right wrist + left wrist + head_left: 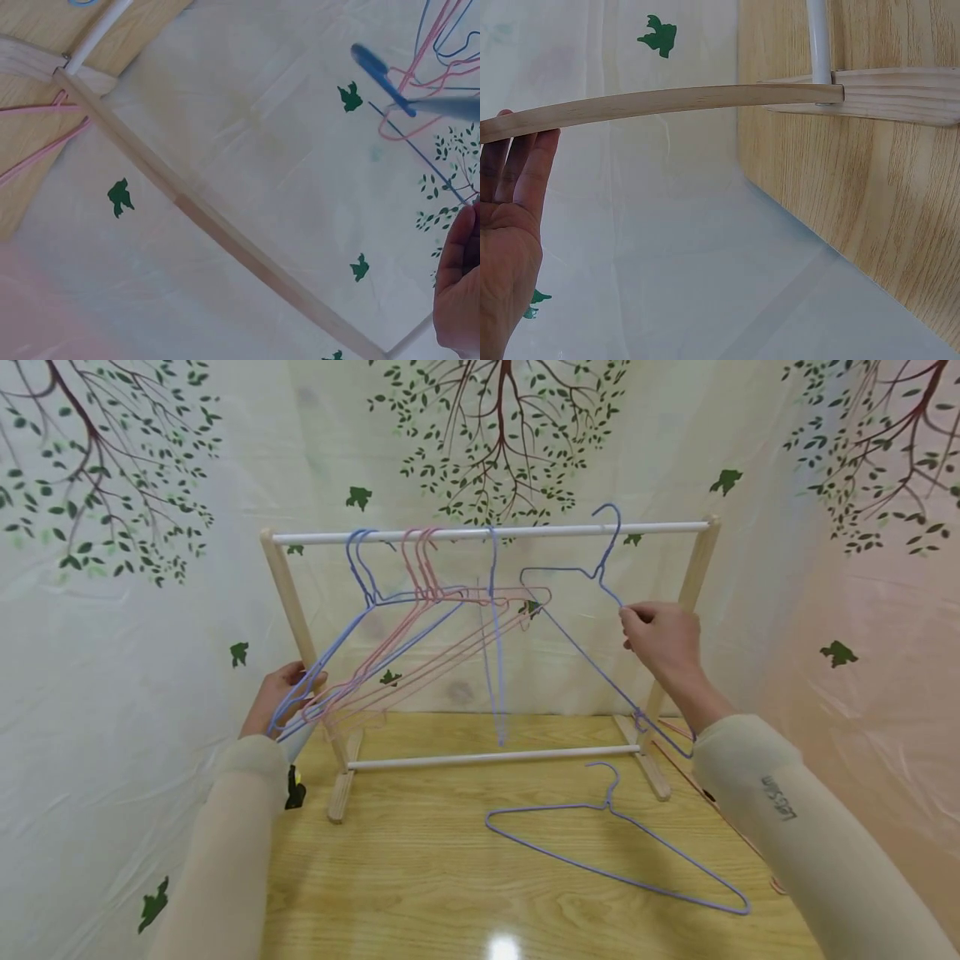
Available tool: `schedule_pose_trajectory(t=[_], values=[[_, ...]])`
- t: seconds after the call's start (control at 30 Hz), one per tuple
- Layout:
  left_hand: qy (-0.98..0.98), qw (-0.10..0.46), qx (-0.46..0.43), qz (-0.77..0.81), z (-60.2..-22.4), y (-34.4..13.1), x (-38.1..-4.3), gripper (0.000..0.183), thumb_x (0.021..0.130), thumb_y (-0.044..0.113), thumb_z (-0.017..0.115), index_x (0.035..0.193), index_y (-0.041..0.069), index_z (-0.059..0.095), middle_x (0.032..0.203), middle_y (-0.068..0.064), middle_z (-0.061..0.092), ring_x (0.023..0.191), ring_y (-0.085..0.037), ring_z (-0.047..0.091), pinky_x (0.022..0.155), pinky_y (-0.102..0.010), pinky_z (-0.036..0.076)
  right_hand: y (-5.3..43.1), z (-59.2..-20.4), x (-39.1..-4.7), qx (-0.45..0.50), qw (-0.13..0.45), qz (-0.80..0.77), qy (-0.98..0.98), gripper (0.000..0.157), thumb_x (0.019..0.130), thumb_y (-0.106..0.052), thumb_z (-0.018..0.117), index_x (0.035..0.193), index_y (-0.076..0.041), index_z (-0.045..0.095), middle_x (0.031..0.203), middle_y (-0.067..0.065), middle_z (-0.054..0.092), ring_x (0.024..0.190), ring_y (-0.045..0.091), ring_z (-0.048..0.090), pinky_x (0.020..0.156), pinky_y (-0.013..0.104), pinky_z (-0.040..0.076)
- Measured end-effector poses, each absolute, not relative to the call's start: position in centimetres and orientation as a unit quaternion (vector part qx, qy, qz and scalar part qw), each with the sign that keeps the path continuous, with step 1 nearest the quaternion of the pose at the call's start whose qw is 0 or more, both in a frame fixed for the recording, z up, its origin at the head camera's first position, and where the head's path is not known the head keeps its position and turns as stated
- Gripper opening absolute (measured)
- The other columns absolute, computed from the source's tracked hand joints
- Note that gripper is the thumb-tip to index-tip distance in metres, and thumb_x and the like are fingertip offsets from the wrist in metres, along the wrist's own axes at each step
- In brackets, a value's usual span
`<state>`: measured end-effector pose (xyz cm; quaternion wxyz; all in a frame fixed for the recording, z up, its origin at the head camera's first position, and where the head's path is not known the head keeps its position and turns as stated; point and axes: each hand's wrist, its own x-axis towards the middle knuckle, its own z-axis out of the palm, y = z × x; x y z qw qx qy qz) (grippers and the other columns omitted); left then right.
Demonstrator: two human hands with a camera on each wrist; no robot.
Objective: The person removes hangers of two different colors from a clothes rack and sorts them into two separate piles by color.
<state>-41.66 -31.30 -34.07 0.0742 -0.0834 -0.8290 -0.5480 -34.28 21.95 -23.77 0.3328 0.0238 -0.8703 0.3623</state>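
Observation:
My right hand (663, 639) pinches a blue-purple wire hanger (581, 643) by its right shoulder. The hanger's hook stands above the white rail (555, 532) of a wooden clothes rack, near its right end. In the right wrist view that hand (457, 289) is partly cut off at the edge. My left hand (277, 697) is at the rack's left post (288, 597), partly behind hanging hangers. The left wrist view shows its fingers (532, 172) nearly straight, touching the post, thumb out of sight. Blue hangers (360, 572) and pink hangers (420, 568) hang left of centre.
Another blue hanger (492, 635) hangs edge-on mid-rail. A purple hanger (615, 810) lies on the wood-grain table (390, 877) before the rack. Pink hangers (45, 109) lie by the right foot. A white lower bar (487, 760) joins the feet; a small black object (295, 789) sits left.

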Motion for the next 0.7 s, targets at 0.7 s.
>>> schedule_pose_trajectory(t=[0.7], values=[[-0.805, 0.095, -0.11, -0.575, -33.8, -31.1, -40.9, 0.052, 0.1, 0.023, 0.061, 0.137, -0.011, 0.046, 0.104, 0.005, 0.063, 0.098, -0.008, 0.06, 0.078, -0.018, 0.054, 26.7, -26.8, -32.3, 0.001, 0.454, 0.353, -0.818, 0.023, 0.091, -0.022, 0.069, 0.093, -0.002, 0.08, 0.071, 0.005, 0.072, 0.052, -0.016, 0.048, 0.059, 0.009, 0.039]])
